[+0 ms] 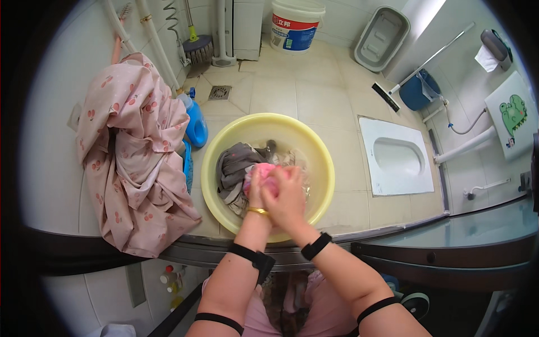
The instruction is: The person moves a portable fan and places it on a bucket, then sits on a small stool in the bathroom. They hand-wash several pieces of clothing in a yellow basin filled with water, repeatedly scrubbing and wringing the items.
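Note:
A round yellow basin [323, 185] stands on the tiled floor in front of me, holding water and wet clothes. Over its middle, my left hand [258, 190] and my right hand [286, 191] are pressed together around a pink cloth [264, 170]. Both hands are closed on it; some fingers are slightly blurred and partly hidden by each other. A dark grey garment [236, 165] lies bunched on the left side of the basin, with a paler cloth [233, 201] beneath it. What kind of item the pink cloth is, I cannot tell.
Pink cherry-print fabric [135, 157] hangs in a heap at the left. A blue bottle [195, 123] stands beside the basin. Right lie a squat toilet [397, 157] and a squeegee [387, 96]. Behind are a white bucket [295, 25], a grey tub [383, 38] and a floor drain [220, 92].

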`<state>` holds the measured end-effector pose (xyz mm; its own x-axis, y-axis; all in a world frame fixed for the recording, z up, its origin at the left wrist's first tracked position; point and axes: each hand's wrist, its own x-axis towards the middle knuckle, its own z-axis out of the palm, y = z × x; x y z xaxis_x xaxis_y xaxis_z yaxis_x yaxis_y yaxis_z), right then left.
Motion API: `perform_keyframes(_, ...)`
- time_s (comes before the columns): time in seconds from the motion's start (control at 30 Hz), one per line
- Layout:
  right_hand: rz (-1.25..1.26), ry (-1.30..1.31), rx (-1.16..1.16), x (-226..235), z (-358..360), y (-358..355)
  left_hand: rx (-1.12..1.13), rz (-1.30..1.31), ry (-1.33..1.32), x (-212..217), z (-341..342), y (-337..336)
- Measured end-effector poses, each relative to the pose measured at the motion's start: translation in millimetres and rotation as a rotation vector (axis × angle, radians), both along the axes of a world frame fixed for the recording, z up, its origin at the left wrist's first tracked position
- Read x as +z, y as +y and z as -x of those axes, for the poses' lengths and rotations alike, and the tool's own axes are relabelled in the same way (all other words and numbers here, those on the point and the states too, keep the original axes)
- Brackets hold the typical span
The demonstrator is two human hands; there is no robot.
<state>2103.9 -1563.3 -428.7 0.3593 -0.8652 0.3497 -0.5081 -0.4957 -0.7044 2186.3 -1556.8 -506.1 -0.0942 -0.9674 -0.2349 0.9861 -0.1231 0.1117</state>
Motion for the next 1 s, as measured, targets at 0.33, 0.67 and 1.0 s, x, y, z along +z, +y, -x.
perform_keyframes(0.33,-0.078,0.019,-0.137,-30,3,-16,-0.048,0.11,-0.027,10,17,-5)
perform_keyframes(0.67,-0.715,0.154,-0.144,-47,42,-82,0.237,-0.08,-0.087,11,-26,-10)
perform_keyframes(1.0,-0.662,-0.172,0.549,-14,62,-50,0.221,0.033,-0.109,78,-32,-5)
